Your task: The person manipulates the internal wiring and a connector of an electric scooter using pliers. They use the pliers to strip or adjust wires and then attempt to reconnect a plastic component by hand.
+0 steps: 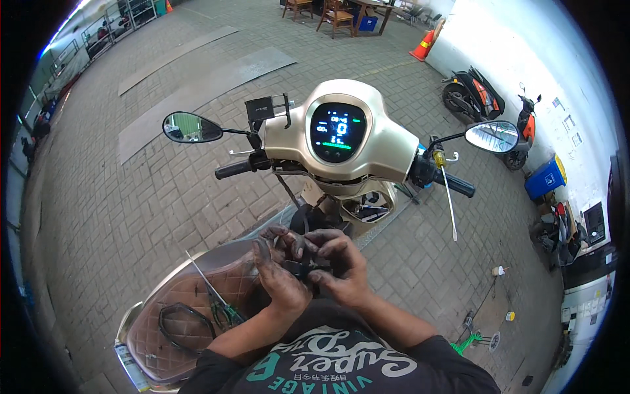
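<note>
My left hand (281, 279) and my right hand (341, 276), both smudged dark, meet over my lap, fingers curled round a small black part (298, 268). Just beyond them, a dark strap or cable (292, 195) hangs from the gold scooter front (292, 148) with its lit display (338, 131). The lower front has an opening (367, 207) with wiring or parts inside. Left of my hands, the brown quilted seat (167, 282) carries a long screwdriver (200, 272), green-handled tools (226, 314) and a black loop (177, 312).
A phone holder (259, 108) and mirrors (190, 128) top the handlebar; another screwdriver (447, 197) hangs at its right. Around the paving (98, 223) are metal plates (262, 62), orange cone (421, 47), parked scooters (472, 98), a blue bin (545, 177), wooden chairs (335, 20) and a green hose (466, 341).
</note>
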`<move>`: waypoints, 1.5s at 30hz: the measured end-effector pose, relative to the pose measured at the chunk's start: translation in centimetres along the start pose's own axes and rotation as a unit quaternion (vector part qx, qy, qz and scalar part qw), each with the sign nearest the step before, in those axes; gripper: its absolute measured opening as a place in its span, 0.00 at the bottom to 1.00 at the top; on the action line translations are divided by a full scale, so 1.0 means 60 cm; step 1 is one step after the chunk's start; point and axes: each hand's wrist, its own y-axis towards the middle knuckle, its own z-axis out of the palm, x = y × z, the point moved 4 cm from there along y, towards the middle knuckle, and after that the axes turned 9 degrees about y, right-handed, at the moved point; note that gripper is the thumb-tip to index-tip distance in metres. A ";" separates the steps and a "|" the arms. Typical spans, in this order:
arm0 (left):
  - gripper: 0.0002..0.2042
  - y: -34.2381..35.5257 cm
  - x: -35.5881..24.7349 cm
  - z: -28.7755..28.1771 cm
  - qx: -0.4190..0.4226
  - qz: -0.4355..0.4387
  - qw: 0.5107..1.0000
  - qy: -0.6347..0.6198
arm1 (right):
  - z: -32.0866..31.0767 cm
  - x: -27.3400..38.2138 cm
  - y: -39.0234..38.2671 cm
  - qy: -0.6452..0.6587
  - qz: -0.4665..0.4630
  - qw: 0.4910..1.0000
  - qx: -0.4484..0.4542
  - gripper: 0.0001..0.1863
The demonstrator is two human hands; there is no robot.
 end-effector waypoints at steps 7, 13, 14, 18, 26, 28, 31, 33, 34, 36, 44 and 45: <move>0.23 0.003 -0.001 -0.009 0.052 0.026 0.998 0.037 | -0.009 -0.008 -0.008 0.049 0.086 0.995 -0.029 0.15; 0.21 -0.001 0.001 -0.002 0.019 0.006 1.000 -0.010 | 0.004 0.017 -0.005 -0.130 -0.061 0.989 0.033 0.17; 0.21 -0.003 0.002 -0.001 0.015 0.009 1.000 -0.010 | 0.004 0.014 -0.006 -0.130 -0.060 0.989 0.033 0.17; 0.22 -0.006 -0.007 0.003 0.039 0.036 0.998 0.016 | 0.007 0.015 -0.007 -0.143 -0.085 0.986 0.023 0.18; 0.22 -0.006 0.004 -0.002 0.044 0.014 0.999 0.000 | -0.006 -0.006 -0.009 0.130 0.011 0.991 -0.026 0.16; 0.22 -0.002 0.005 -0.007 0.059 0.022 0.998 0.001 | -0.013 -0.009 -0.011 0.110 0.038 0.992 -0.039 0.15; 0.23 -0.001 0.004 -0.008 0.059 0.025 0.997 0.032 | -0.010 -0.010 -0.016 0.070 0.002 0.996 -0.046 0.14; 0.23 -0.005 0.004 -0.007 0.050 0.010 0.999 0.015 | -0.009 -0.008 -0.016 0.042 -0.032 0.998 -0.034 0.15; 0.23 -0.006 0.003 -0.003 0.050 0.009 0.999 0.015 | -0.008 -0.003 -0.017 0.011 -0.064 0.998 -0.023 0.16; 0.22 -0.007 0.001 0.006 0.052 -0.010 0.998 -0.033 | -0.004 0.014 -0.012 -0.058 -0.085 0.995 0.005 0.16; 0.22 -0.004 0.003 0.002 0.053 0.010 0.998 -0.034 | 0.012 0.017 -0.011 -0.138 -0.142 0.980 0.015 0.17; 0.22 -0.004 0.003 0.003 0.053 0.002 0.998 -0.039 | 0.009 0.017 -0.012 -0.066 -0.110 0.992 0.001 0.16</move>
